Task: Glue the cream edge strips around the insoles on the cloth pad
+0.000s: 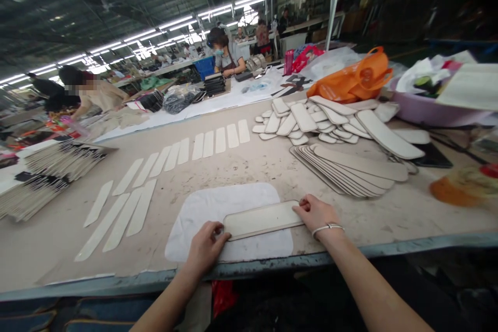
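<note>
A long pale panel (260,222) with rounded corners and a dark edge lies over a white rounded sheet (190,218) near the table's front edge. My left hand (206,246) pinches its left end between thumb and fingers. At the opposite end, my right hand (316,213), with a bracelet on the wrist, grips the panel's corner. Beyond the hands, thin pale strips (220,140) lie in a slanting row, with several more strips (122,218) to the left. A fanned stack of similar panels (350,171) rests to the right of my right hand.
A heap of pale pieces (303,116) lies behind the fanned stack, beside an orange bag (350,80) and a lilac basin (436,101). Layered stacks (46,176) stand at far left. A jar of amber stuff (455,189) is at right. Co-workers (225,54) sit across the tables.
</note>
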Demonstrator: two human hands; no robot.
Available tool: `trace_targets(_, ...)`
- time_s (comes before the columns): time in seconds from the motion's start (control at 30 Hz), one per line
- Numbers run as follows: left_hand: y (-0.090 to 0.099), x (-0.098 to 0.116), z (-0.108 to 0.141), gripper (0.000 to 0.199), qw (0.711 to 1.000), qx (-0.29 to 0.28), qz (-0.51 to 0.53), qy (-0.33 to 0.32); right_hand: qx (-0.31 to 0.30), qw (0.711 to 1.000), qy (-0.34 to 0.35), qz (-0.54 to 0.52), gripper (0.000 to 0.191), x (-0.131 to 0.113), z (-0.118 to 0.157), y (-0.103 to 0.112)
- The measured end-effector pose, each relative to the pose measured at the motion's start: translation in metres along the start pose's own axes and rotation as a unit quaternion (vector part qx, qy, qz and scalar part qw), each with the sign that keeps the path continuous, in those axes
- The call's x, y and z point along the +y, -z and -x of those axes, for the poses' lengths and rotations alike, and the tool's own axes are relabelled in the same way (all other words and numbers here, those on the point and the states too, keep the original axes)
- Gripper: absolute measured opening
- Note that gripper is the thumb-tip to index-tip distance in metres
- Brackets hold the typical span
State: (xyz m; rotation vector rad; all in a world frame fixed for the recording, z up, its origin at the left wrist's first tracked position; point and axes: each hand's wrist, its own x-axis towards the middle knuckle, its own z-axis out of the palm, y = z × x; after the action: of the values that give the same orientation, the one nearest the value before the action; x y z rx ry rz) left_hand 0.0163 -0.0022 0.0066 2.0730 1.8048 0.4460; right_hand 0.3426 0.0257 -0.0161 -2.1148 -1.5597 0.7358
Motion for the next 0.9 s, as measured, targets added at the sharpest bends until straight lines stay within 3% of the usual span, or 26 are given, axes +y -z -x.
trace_targets(0.07, -0.005, -0.008, 0.008, 0.025, 0.996, 0.035, 0.023, -0.083, 0.003, 1.000, -0.001, -0.001, 0.018, 0.000, 0.000, -0.001)
trace_targets(0.17, -0.010, -0.018, 0.012, 0.021, 0.981, 0.044, 0.021, -0.186, 0.011, 1.000, -0.001, -0.003, 0.018, 0.000, -0.001, -0.001)
trace_targets(0.27, -0.011, -0.022, 0.009, 0.020, 0.967, 0.042, -0.001, -0.250, 0.020, 1.000, -0.003, -0.001, 0.021, 0.000, 0.000, 0.000)
trace_targets(0.4, -0.012, -0.028, 0.006, 0.022, 0.959, 0.044, -0.011, -0.279, 0.056, 0.998, -0.004, 0.020, 0.029, 0.000, 0.000, 0.000)
trace_targets(0.53, -0.014, -0.033, 0.006, 0.025, 0.953, 0.042, -0.021, -0.300, 0.051, 0.999, 0.014, 0.008, 0.022, 0.002, 0.000, -0.001)
trace_targets(0.9, -0.012, -0.025, 0.008, 0.023, 0.957, 0.039, -0.028, -0.287, 0.048, 0.998, 0.029, 0.002, 0.019, 0.003, 0.001, 0.000)
